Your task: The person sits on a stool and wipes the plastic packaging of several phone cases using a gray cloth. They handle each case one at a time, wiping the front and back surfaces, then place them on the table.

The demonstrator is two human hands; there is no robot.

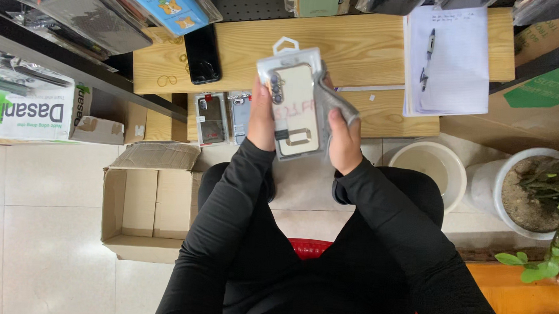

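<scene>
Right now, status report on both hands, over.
Left hand and right hand grip clear plastic phone-case package by its sides. Nothing obstructing above wooden table.

The left hand (pixel 261 122) covers the left edge of the packaged phone case (pixel 292 107); the handwriting on the case is too blurred to tell; hanging packages (pixel 167 4) at the upper left and the potted plant (pixel 557 200) at right are cut off by the frame edges.
</scene>
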